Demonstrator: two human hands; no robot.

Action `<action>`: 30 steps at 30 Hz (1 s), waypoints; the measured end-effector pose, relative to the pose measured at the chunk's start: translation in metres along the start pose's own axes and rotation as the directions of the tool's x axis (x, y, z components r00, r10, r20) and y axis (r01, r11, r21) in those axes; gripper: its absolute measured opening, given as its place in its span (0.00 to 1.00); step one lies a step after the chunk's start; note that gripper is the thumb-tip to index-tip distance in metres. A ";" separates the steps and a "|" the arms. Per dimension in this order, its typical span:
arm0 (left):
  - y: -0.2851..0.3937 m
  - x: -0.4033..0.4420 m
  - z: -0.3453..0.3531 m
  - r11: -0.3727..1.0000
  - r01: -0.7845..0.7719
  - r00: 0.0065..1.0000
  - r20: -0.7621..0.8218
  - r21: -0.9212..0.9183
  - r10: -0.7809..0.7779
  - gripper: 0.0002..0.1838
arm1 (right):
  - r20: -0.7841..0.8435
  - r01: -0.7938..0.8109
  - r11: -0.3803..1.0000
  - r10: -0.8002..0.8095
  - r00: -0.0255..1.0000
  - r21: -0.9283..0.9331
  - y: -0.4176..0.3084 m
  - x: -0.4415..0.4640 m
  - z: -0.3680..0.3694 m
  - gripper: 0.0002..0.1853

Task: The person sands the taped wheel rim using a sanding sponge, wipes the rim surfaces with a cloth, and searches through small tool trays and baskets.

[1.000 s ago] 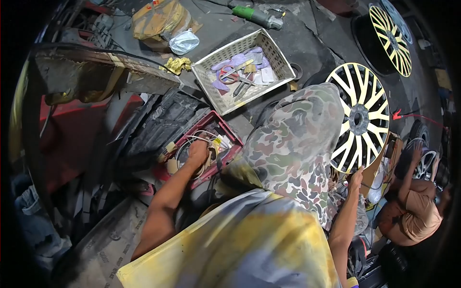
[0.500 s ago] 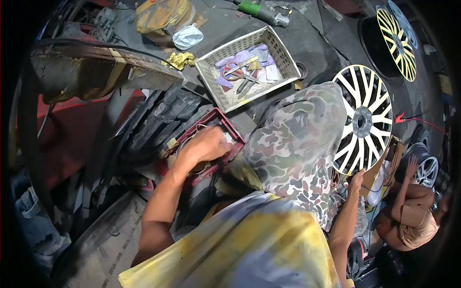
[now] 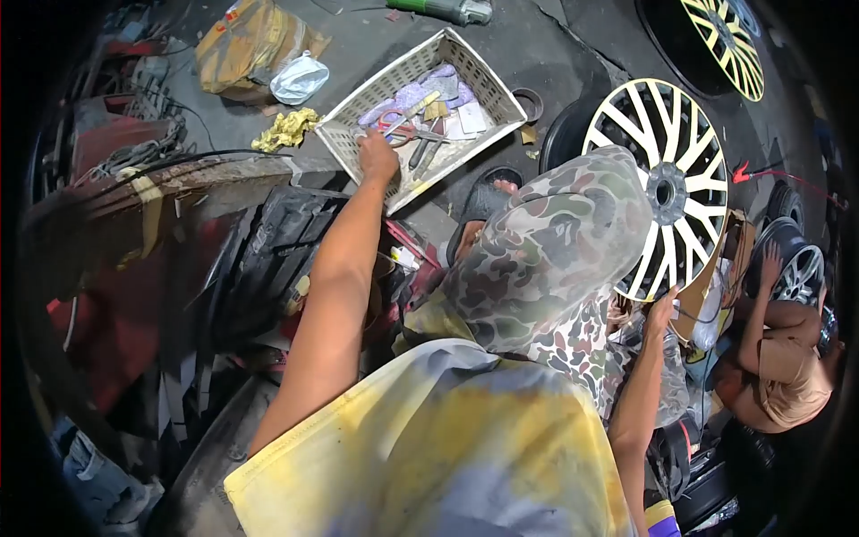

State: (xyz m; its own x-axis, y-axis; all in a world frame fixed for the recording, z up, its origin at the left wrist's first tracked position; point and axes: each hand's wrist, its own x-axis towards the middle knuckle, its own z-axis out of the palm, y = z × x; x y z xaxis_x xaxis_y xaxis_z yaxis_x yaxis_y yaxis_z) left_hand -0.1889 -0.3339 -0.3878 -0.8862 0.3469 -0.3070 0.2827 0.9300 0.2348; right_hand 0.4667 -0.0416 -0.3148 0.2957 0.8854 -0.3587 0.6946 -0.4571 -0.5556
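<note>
My left hand (image 3: pixel 378 157) reaches over the near left side of a pale plastic basket (image 3: pixel 331 134), its fingers closed at a slim tool (image 3: pixel 424 104) with a pale yellow end. Whether they fully grip it is hard to see. Close to the fingertips lie red-handled scissors (image 3: pixel 391 119), on a purple cloth (image 3: pixel 443 82) with small cards and dark-handled tools. My right hand (image 3: pixel 662 311) is closed on the lower edge of a black and cream multi-spoke wheel (image 3: pixel 665 192), which stands tilted beside my camouflage-covered knee (image 3: pixel 559 251).
A red tray (image 3: pixel 416 251) sits below the basket, partly behind my left arm. A taped cardboard box (image 3: pixel 255 54), crumpled yellow paper (image 3: pixel 286 130) and a green grinder (image 3: pixel 443 7) lie beyond. Another person (image 3: pixel 783 358) sits at right near a silver wheel (image 3: pixel 799 273).
My left hand has left the red tray and moved up and away into the basket. My right hand stays on the wheel. The view has shifted slightly.
</note>
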 end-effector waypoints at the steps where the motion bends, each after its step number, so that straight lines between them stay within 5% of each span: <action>1: -0.004 0.004 0.004 1.000 0.007 0.999 -0.039 -0.022 -0.007 0.21 | -0.043 0.007 1.000 -0.007 0.999 0.011 -0.019 -0.022 0.004 0.53; 4: -0.004 0.009 -0.009 1.000 -0.018 0.998 0.067 -0.007 0.018 0.14 | -0.063 0.106 0.993 -0.110 0.992 -0.059 -0.001 -0.006 0.005 0.51; 8: 0.013 -0.011 -0.062 1.000 -0.020 0.996 0.089 0.017 0.019 0.09 | 0.024 -0.025 0.999 0.024 0.999 0.041 -0.012 -0.013 0.004 0.48; 11: 0.009 -0.023 -0.079 0.992 -0.098 0.992 0.073 -0.083 0.104 0.09 | 0.090 -0.060 0.994 0.052 0.995 0.095 -0.041 -0.038 0.002 0.46; 13: 0.001 -0.029 -0.083 0.925 -0.142 0.974 0.117 -0.352 0.195 0.07 | 0.124 -0.099 0.989 0.085 0.989 0.106 -0.035 -0.031 0.002 0.45; 16: 0.002 -0.064 -0.111 0.871 -0.227 0.953 0.085 -0.435 0.291 0.07 | 0.079 -0.021 0.997 0.015 0.997 0.078 0.004 0.004 0.005 0.44; 17: -0.004 -0.070 -0.112 0.865 -0.348 0.932 -0.032 -0.361 0.361 0.07 | 0.097 -0.009 0.995 0.000 0.995 0.095 0.012 0.010 0.005 0.44; 22: -0.001 -0.080 -0.114 0.769 -0.375 0.924 -0.143 -0.518 0.354 0.08 | 0.140 -0.051 0.991 0.033 0.990 0.126 -0.027 -0.032 0.003 0.43; 26: 0.003 -0.065 -0.096 0.889 -0.288 0.942 0.062 -0.357 0.330 0.11 | 0.186 -0.039 0.989 0.011 0.982 0.145 -0.033 -0.040 0.004 0.40; 28: 0.012 -0.060 -0.091 0.961 -0.250 0.944 0.191 -0.120 0.269 0.17 | 0.163 -0.057 0.979 0.025 0.986 0.194 -0.036 -0.043 0.006 0.39; 30: 0.008 -0.032 -0.055 0.962 -0.252 0.959 0.111 -0.101 0.262 0.21 | 0.210 -0.090 0.988 0.062 0.976 0.127 -0.035 -0.038 -0.001 0.41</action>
State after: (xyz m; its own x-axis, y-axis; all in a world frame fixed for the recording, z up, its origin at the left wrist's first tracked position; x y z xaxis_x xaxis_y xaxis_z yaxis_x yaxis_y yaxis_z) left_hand -0.1780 -0.3445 -0.3256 -0.7347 0.5901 -0.3348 0.4584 0.7955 0.3963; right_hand 0.4315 -0.0593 -0.2813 0.1940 0.8175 -0.5422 0.5764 -0.5422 -0.6114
